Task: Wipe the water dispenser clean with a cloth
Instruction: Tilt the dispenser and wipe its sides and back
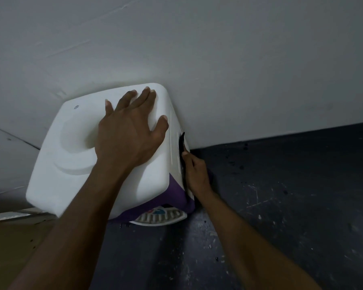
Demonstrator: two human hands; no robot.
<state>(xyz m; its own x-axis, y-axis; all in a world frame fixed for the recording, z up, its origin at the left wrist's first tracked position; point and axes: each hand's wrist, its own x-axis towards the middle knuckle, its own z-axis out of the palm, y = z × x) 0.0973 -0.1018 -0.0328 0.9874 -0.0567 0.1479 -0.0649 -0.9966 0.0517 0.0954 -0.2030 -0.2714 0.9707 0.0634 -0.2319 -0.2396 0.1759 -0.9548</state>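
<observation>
The white water dispenser [57, 170] stands against the wall, seen from above, with a round recess in its top and a purple front panel. My left hand [128, 132] lies flat on its top with the fingers spread. My right hand [195, 174] is lower, against the dispenser's right side, where it holds a dark cloth [181, 147] pressed to the white side panel. Most of the cloth is hidden between my hand and the panel.
A white drip tray [161, 216] juts out at the dispenser's foot. A pale wall [218, 59] runs behind it. Dark speckled floor [291, 195] spreads to the right, and a brown surface [8, 248] lies at lower left.
</observation>
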